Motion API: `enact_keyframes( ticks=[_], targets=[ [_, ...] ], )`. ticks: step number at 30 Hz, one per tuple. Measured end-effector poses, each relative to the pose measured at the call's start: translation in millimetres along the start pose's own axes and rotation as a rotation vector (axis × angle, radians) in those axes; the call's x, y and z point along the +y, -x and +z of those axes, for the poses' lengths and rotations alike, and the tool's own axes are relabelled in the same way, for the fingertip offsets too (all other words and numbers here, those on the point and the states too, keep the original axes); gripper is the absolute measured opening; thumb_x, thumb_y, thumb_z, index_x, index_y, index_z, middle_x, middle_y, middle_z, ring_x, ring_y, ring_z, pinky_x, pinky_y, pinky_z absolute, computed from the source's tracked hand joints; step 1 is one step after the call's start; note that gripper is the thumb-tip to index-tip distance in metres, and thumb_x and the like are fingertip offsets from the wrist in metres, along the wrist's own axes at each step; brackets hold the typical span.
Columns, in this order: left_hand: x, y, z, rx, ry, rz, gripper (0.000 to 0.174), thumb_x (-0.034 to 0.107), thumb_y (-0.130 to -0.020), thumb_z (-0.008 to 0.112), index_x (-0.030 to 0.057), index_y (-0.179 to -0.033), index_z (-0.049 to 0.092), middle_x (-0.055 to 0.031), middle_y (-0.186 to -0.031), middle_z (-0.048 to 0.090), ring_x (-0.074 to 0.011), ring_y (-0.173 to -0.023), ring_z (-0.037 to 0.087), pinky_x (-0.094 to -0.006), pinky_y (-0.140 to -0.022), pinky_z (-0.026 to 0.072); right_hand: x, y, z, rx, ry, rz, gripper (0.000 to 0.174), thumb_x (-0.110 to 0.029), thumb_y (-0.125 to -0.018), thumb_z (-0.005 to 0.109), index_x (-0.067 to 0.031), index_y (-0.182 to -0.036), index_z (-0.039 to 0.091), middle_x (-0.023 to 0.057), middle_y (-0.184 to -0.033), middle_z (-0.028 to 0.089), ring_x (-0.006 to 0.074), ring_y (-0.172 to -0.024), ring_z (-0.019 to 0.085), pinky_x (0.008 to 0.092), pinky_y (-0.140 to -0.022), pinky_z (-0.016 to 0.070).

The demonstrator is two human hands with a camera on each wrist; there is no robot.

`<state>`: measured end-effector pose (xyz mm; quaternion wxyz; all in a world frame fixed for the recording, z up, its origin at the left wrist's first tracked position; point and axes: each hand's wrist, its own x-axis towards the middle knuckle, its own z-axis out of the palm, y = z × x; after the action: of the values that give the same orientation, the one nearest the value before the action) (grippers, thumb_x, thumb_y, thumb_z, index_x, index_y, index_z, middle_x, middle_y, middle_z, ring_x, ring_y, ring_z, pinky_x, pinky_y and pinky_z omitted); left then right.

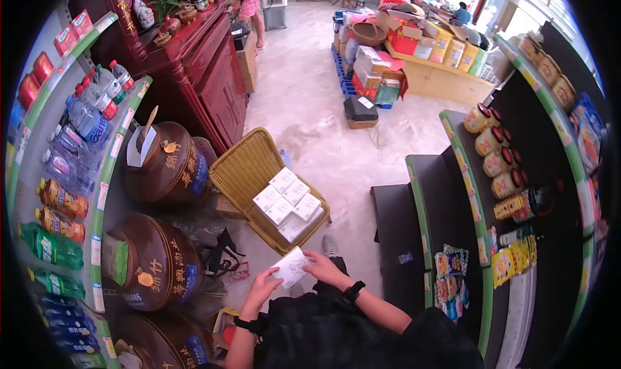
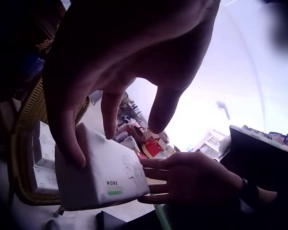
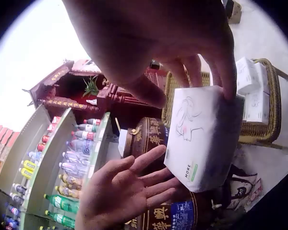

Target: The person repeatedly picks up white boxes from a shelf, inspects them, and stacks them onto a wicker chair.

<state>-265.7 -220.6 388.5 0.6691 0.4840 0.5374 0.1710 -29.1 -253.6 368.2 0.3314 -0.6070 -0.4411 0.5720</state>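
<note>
Both hands hold a white tissue pack [image 1: 292, 267] printed with a line drawing and the word MORE. The left hand [image 1: 260, 290] grips its near left end, and the right hand [image 1: 328, 273] its right end. In the left wrist view, left fingertips rest on the pack's [image 2: 113, 170] edge, with the right hand's fingers [image 2: 156, 175] at the opposite side. The right wrist view has right fingers bent over a corner of the pack [image 3: 197, 134]. Just beyond the hands, several similar packs [image 1: 282, 196] lie on the seat of a wicker chair [image 1: 242, 158].
Large brown jars [image 1: 158, 262] stand at the left, beside a shelf of bottles [image 1: 61, 236]. Dark stepped shelves [image 1: 398, 233] with jars and snack packets rise at the right. Ahead are a red cabinet [image 1: 217, 87] and a pile of boxes [image 1: 369, 71].
</note>
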Motion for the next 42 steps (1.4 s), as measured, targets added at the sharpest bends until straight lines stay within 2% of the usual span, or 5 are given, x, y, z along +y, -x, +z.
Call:
enact_keyframes(
  ticks=[7,16,29,37,42],
  targets=[
    [21,-94,24,0.096,0.243,-0.265,0.08,0.016,-0.084,0.066,0.0068,-0.147,0.019,-0.0167,-0.116,0.058,-0.0241,-0.091,0.065,-0.0316,-0.08,0.0533,6,-103,-72,-0.158,0.116,0.038,0.058,-0.021,-0.08,0.066,0.0023,-0.131,0.048,0.021,-0.128,0.054,0.0312,-0.12,0.052,0.0363,-0.101,0.0401],
    [31,-200,54,0.038,0.162,-0.512,0.036,0.024,-0.086,0.064,0.0037,-0.116,0.059,-0.0074,-0.103,0.064,-0.0164,-0.082,0.064,-0.0258,-0.074,0.0514,35,-195,-121,-0.335,0.001,0.213,0.052,-0.015,-0.082,0.064,-0.008,-0.132,0.051,0.0198,-0.127,0.055,0.0292,-0.12,0.051,0.0343,-0.102,0.0388],
    [-47,-316,-3,-0.231,-0.22,-0.797,0.038,0.032,-0.081,0.065,0.0049,-0.108,0.062,-0.0068,-0.093,0.064,-0.0171,-0.08,0.062,-0.0287,-0.071,0.0491,135,-238,-34,0.032,-0.303,0.539,0.063,-0.017,-0.076,0.067,-0.0031,-0.134,0.045,0.024,-0.126,0.054,0.0342,-0.12,0.051,0.0374,-0.1,0.0407],
    [-102,-350,-15,-0.095,-0.216,-0.51,0.065,0.024,-0.073,0.071,0.0001,-0.129,0.046,-0.0086,-0.091,0.062,-0.0147,-0.07,0.059,-0.0263,-0.058,0.0469,188,-274,11,0.326,-0.117,0.407,0.061,-0.016,-0.077,0.063,-0.0025,-0.133,0.045,0.0263,-0.138,0.038,0.0382,-0.122,0.046,0.0406,-0.105,0.0365],
    [-98,-346,-15,-0.107,-0.589,-0.363,0.073,0.025,-0.071,0.072,0.0026,-0.133,0.039,-0.0236,-0.107,0.062,-0.0366,-0.105,0.058,-0.0398,-0.091,0.0442,155,-266,-28,0.369,-0.1,0.578,0.042,-0.009,-0.076,0.057,-0.0016,-0.118,0.054,0.0225,-0.112,0.055,0.0358,-0.101,0.055,0.0387,-0.091,0.045]
  ],
)
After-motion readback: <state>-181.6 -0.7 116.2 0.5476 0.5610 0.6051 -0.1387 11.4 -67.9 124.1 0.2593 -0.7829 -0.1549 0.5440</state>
